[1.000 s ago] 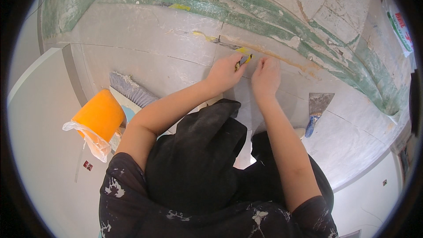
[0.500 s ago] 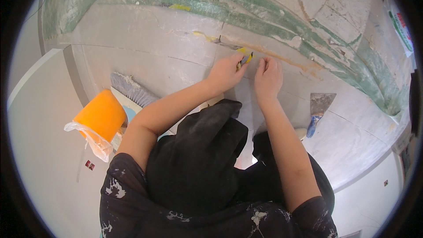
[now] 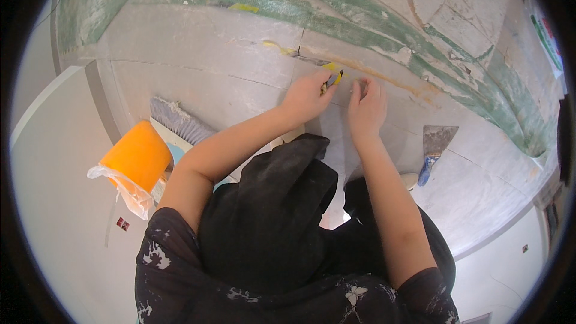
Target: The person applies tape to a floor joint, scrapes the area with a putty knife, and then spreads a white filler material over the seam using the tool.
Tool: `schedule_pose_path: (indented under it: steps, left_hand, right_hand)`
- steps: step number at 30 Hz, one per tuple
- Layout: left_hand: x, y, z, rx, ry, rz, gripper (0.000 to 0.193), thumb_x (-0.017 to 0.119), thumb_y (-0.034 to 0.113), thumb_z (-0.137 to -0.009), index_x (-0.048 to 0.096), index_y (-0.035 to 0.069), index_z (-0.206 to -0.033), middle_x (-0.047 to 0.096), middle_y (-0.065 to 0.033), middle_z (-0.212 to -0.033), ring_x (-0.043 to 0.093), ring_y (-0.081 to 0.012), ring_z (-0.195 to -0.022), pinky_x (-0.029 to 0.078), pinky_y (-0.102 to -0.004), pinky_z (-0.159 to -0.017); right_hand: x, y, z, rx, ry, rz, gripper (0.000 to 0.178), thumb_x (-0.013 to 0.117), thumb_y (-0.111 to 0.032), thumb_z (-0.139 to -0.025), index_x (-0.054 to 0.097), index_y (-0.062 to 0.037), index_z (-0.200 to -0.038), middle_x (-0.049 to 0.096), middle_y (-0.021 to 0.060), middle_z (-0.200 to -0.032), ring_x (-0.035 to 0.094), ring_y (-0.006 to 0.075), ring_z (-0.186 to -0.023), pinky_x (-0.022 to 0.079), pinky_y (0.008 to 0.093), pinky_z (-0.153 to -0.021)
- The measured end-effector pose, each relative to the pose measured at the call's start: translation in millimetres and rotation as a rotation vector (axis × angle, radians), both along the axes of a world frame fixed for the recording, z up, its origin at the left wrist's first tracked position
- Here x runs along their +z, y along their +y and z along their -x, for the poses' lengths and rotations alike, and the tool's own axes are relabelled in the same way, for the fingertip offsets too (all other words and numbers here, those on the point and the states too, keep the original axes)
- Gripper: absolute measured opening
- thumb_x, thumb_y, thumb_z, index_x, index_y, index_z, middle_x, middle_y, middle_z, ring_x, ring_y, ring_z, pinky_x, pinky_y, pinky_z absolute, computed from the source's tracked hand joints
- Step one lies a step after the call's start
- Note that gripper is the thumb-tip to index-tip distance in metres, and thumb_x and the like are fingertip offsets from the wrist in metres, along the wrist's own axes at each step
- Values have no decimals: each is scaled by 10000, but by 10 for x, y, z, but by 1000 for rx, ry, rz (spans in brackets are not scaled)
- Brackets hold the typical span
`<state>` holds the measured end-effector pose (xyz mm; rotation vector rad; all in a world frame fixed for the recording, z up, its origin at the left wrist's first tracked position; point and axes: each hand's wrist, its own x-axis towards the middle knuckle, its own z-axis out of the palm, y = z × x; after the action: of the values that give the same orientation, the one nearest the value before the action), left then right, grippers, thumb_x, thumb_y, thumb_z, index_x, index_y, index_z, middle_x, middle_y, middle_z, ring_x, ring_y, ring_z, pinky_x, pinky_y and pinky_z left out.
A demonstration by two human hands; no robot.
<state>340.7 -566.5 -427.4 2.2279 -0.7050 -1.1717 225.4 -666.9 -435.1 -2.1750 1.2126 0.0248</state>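
At upper centre, the left hand (image 3: 305, 95) clasps a slim yellow-and-grey tool (image 3: 334, 79), probably for control; the half-curled right hand (image 3: 367, 108) has unclear contents.

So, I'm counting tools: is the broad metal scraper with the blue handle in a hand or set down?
Set down: the blue-handled metal scraper lies on the grey tiled floor, apart from the right hand.

Small tool (image 3: 338, 78): yellow, with grey and black. Scraper (image 3: 438, 141): grey-brown blade, blue handle. Cylindrical object (image 3: 137, 155) at left: bright orange, its plastic film (image 3: 133, 196) milky-clear. Brush (image 3: 180, 122): grey bristles. Floor tiles (image 3: 198, 42): pale grey, thin dark joint lines, one tan streak (image 3: 414, 88). Sheeting (image 3: 96, 15): green, blotched whitish. Bag (image 3: 546, 43), right edge: white with green and red. Trousers (image 3: 264, 216): plain black. Shirt (image 3: 288, 300): black, pale butterfly and blotch print
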Motion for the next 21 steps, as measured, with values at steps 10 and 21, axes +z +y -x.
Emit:
schedule_pose_path:
  steps: [10,21]
  left_hand:
    - [13,-11,-23,9,15,36,289,606,241,-853,588,57,-1075,628,-194,-914,598,-389,-806,483,-426,-683]
    - [18,-40,-9,-23,-19,22,250,603,244,-857,588,62,-1026,620,-191,-864,593,-388,-790,473,-433,-663]
  right_hand:
    - [-111,-55,-54,65,-23,66,103,558,-154,-870,584,-55,-862,593,136,-846,569,342,-818,446,440,-724]
    - [5,101,158,-9,-2,-96,144,552,-192,-883,590,-56,-909,614,146,-884,579,350,-833,451,454,-734]
